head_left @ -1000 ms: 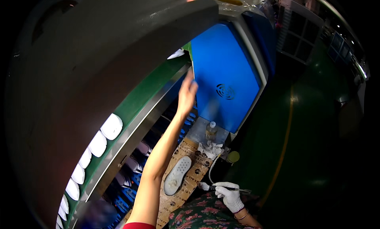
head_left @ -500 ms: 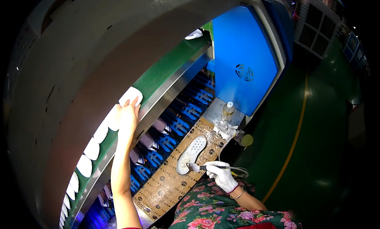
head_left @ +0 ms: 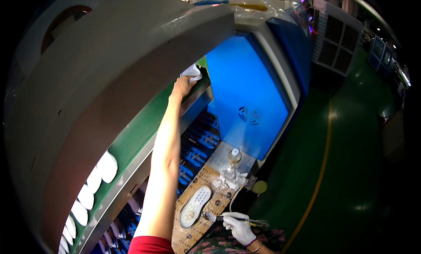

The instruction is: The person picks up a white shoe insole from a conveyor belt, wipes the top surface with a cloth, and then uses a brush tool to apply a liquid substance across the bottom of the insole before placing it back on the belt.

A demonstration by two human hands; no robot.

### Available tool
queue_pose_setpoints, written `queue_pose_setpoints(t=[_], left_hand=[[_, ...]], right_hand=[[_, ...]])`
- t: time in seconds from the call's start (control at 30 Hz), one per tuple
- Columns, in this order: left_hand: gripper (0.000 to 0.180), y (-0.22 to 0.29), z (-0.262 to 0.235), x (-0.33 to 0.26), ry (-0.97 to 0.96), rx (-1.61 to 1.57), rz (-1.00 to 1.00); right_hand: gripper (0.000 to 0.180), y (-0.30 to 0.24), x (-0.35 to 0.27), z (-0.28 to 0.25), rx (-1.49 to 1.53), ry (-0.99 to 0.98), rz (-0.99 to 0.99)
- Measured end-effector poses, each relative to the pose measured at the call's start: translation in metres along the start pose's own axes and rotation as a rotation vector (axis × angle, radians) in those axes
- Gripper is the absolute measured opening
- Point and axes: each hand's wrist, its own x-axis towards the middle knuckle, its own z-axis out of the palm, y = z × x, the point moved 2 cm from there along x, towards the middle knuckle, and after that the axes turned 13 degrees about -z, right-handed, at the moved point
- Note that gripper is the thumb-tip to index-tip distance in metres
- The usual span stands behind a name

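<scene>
My bare left hand (head_left: 182, 86) reaches to the far end of a green conveyor belt (head_left: 144, 118). Its fingers close on the near edge of a white shoe piece (head_left: 191, 72), perhaps an upper; the hand and the machine's hood partly hide it. In my white-gloved right hand (head_left: 239, 229) is a brush (head_left: 212, 216) with a dark handle. The brush's flat end lies just right of a white shoe sole (head_left: 194, 206), apart from it or barely touching. That sole rests on a brown paper-covered board (head_left: 210, 179), inner side up, with small holes toward its far end.
Several white soles (head_left: 106, 167) line the belt at left, under a large grey hood (head_left: 101, 74). Blue clamps (head_left: 195, 155) and shoes sit below the belt. A blue panel (head_left: 245, 91) stands ahead; a bottle (head_left: 234, 156) and crumpled paper (head_left: 233, 178) are by the board's far end.
My left hand has left the white soles and moved far along the belt to the white shoe piece. The brush has come off the sole's heel to its right side. My view has shifted.
</scene>
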Motion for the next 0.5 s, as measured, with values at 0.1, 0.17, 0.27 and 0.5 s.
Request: queue_pose_setpoints(t=[0.1, 0.17, 0.27, 0.5], left_hand=[[0.035, -0.002, 0.013, 0.013, 0.137, -0.22, 0.071], [0.034, 0.001, 0.007, -0.004, 0.193, -0.341, 0.051], [0.023, -0.024, -0.026, -0.06, 0.247, -0.77, -0.026], [0.026, -0.117, -0.196, -0.309, 0.879, -0.207, -0.182]], right_hand=[[0.018, -0.011, 0.003, 0.003, -0.035, -0.005, -0.009], [0.019, -0.012, 0.009, 0.0, -0.025, -0.036, -0.006], [0.021, -0.003, 0.009, 0.008, -0.027, -0.122, 0.034], [0.018, 0.062, -0.002, 0.037, 0.117, -0.21, 0.266]])
